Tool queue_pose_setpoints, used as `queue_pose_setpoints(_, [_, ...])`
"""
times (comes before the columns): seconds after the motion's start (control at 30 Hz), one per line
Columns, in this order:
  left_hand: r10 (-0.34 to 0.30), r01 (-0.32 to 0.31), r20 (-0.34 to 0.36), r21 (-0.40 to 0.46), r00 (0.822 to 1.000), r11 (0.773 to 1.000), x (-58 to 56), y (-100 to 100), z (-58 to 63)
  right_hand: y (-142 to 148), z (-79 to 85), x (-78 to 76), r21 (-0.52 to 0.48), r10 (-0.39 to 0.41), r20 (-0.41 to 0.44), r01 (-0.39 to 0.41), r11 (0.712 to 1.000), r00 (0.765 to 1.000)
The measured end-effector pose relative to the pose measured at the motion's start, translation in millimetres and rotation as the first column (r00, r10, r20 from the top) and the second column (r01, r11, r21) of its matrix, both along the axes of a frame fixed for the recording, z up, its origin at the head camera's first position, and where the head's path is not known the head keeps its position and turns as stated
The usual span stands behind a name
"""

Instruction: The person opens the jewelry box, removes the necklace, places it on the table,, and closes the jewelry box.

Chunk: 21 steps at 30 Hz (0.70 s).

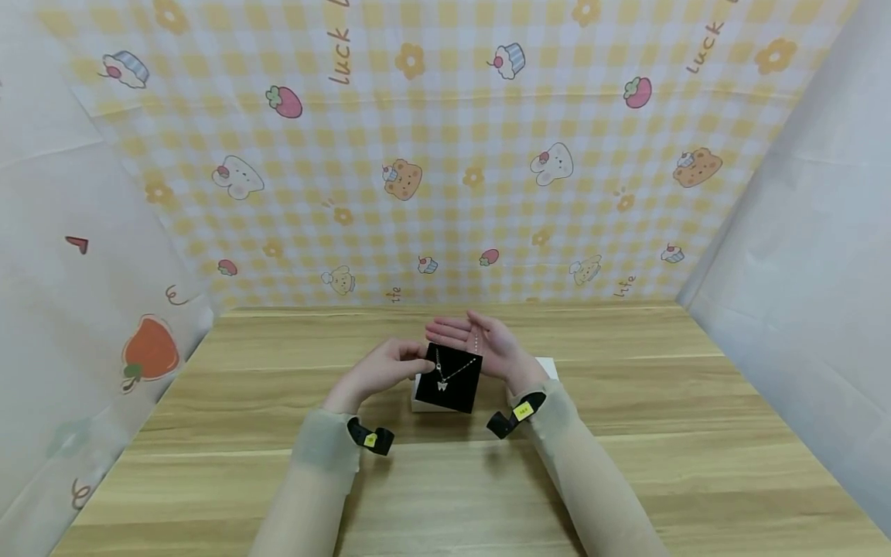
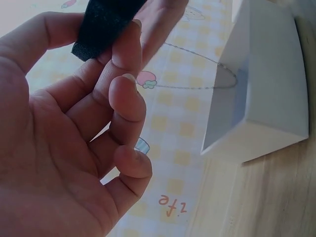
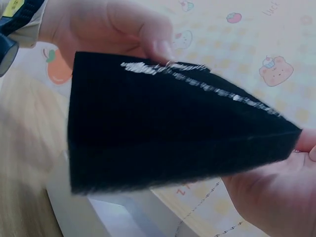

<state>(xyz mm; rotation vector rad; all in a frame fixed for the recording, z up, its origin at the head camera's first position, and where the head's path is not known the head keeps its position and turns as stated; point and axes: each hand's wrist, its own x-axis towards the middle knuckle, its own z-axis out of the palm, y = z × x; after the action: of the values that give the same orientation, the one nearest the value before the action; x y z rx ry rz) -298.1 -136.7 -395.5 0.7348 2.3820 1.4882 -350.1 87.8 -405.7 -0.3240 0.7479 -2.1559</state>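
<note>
On my feed, the left hand (image 1: 385, 365) has its grip pinching one edge of a black pad (image 1: 455, 396), tilted and held above an open white box (image 2: 276, 89) on the worktop (image 1: 696, 433). Necklace (image 1: 442, 385), butterfly pendant included, lies across the pad's face; a chain loop hangs below. Right hand (image 1: 497, 350): grip released, fingers extended, palm up behind pad; I can't tell whether it touches.
</note>
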Motion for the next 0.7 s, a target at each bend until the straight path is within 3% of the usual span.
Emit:
queue_pose_setpoints(0.17, [0.004,-0.004,0.002,-0.013,1.000,1.000,-2.3,-0.2,-2.3,5.2,-2.4,-2.9,-0.019,-0.005,-0.054,0.004,1.000,0.999])
queue_pose_setpoints(0.43, [0.008,-0.008,-0.014,-0.047,1.000,0.999,-5.1,1.0,-3.0,6.8,1.0,-3.5,0.027,-0.064,-0.032,0.064,0.998,0.997])
queue_pose_setpoints(0.7, [0.015,-0.015,-0.010,-0.050,1.000,0.999,-4.7,0.8,-4.9,7.8,1.6,-3.8,0.057,-0.072,-0.043,0.074,0.996,0.996])
